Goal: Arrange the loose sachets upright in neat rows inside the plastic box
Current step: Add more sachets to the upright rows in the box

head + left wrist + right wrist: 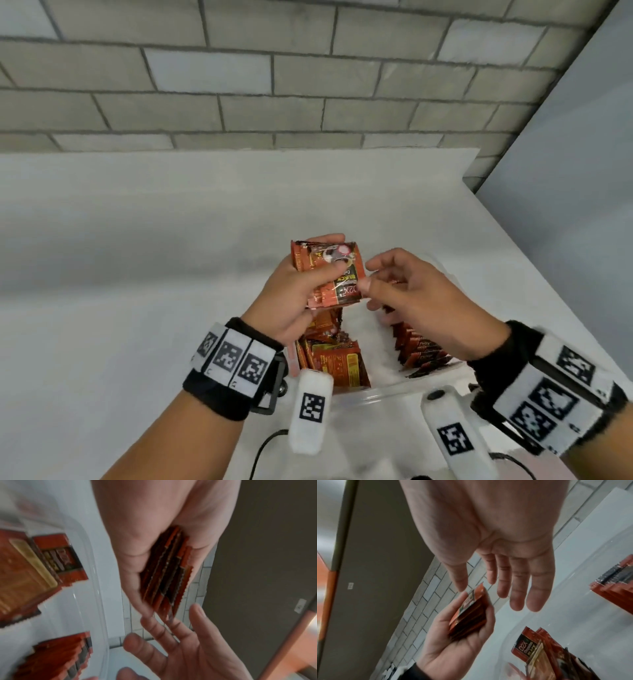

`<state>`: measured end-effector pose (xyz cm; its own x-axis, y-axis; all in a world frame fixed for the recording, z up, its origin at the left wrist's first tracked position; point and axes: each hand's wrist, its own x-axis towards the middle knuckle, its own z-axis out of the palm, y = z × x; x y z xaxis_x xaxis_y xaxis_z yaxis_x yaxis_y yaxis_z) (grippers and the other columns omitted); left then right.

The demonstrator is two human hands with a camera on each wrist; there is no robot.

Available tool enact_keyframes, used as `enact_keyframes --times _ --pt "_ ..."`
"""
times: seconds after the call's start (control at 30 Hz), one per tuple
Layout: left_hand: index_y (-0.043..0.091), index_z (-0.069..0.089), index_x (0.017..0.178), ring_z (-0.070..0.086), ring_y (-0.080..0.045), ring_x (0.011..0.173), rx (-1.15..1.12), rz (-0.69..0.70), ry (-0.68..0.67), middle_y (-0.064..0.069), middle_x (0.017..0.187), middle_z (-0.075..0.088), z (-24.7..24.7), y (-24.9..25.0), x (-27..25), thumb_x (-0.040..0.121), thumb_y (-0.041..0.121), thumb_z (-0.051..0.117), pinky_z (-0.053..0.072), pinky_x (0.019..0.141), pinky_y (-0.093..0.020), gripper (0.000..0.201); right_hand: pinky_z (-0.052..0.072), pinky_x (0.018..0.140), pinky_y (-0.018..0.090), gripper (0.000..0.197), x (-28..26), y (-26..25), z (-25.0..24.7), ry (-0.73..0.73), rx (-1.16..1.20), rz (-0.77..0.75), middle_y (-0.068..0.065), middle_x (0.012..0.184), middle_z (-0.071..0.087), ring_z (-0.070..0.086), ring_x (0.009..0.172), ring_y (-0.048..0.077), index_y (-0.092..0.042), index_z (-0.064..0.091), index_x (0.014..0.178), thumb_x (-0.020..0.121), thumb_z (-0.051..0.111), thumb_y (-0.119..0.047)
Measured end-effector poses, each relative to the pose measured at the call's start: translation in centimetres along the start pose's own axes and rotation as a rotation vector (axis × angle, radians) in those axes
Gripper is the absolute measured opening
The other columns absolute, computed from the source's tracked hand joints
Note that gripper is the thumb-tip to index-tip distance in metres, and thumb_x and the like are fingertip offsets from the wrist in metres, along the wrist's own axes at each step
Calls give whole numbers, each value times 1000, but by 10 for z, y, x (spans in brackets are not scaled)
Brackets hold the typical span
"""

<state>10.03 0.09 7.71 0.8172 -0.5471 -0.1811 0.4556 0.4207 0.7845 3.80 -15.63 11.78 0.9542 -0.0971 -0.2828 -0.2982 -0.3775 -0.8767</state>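
Orange-red foil sachets [334, 274] with zigzag-cut ends, each printed with a dark panel reading "D2X" and "BLACK" and a picture of a cup, are gathered as a small stack in the left hand [294, 298], thumb curled over the top face and fingers wrapped behind. This stack is held above the clear plastic box [387, 394], which stands on the white desk [137, 257]. Inside the box, loose sachets [337, 359] lie in a jumble on the left side, one showing a yellow text panel too small to read; a row [416, 346] stands upright, edge-on, along the right side. The right hand [421, 301] hovers just beside the stack with fingers relaxed and spread, grasping nothing; from the head view its thumb tip appears to meet the top sachet's edge, though contact cannot be confirmed. Both wrists carry black bands [236, 370] with square black-and-white coded markers. Grey brick-pattern wall [274, 85] rises behind the desk.
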Motion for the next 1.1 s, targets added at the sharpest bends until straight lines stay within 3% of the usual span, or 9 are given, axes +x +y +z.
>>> enact_keyframes --times 0.2,0.33,0.43,0.57,0.63,0.73,0.87,0.97,1.1 --pt "5 57 124 64 -33 104 43 62 59 -21 118 64 28 -19 10 80 -1 63 57 79 -36 46 54 83 47 16 -5 25 -14 27 274 95 8 86 70 68 76 20 -10 57 93 84 69 -15" --pt "-3 54 125 62 -40 105 152 55 45 -28 115 63 32 -30 7 82 -11 61 55 82 -40 44 54 78 39 10 -4 35 -29 31 457 150 16 92 71 68 83 26 -10 58 93 86 64 -7" --pt "5 61 115 65 -33 100 183 52 -7 -21 109 67 35 -36 3 77 -9 67 56 81 -39 42 54 75 36 10 -3 37 -34 61 522 80 17 88 69 64 81 28 -8 59 92 87 60 0" --pt "11 66 106 69 -28 90 115 28 -5 -17 103 70 35 -38 -1 78 -4 63 58 73 -38 31 52 73 38 16 1 35 -34 123 436 -51 18 88 69 63 79 27 -8 62 101 89 57 2" --pt "9 65 108 70 -28 88 37 12 18 -18 103 70 33 -38 -2 74 0 63 60 69 -38 35 53 70 35 19 2 33 -35 133 360 -99 12 83 71 63 76 23 -12 63 104 90 57 0" --pt "8 59 120 68 -30 96 28 60 52 -21 113 67 31 -38 -2 73 0 63 59 70 -38 48 56 65 31 20 2 32 -38 86 343 -56 8 81 70 65 70 15 -16 61 107 89 60 -7" --pt "12 60 117 68 -28 96 50 109 75 -19 112 68 30 -38 -2 72 0 64 57 70 -35 47 57 61 29 9 3 31 -39 1 326 5 9 76 66 62 64 16 -6 62 97 88 61 -4" --pt "9 61 118 68 -26 91 78 96 113 -18 109 68 24 -30 -3 74 13 66 56 72 -35 44 56 58 28 8 10 24 -46 12 299 -29 4 71 65 60 61 14 -9 63 93 89 60 -3" --pt "14 61 112 65 -22 69 -17 77 267 -10 87 66 5 -10 -3 77 23 66 51 66 -35 36 50 63 23 7 25 8 -58 91 -78 -187 -4 76 66 60 64 12 -16 65 88 88 63 -9"
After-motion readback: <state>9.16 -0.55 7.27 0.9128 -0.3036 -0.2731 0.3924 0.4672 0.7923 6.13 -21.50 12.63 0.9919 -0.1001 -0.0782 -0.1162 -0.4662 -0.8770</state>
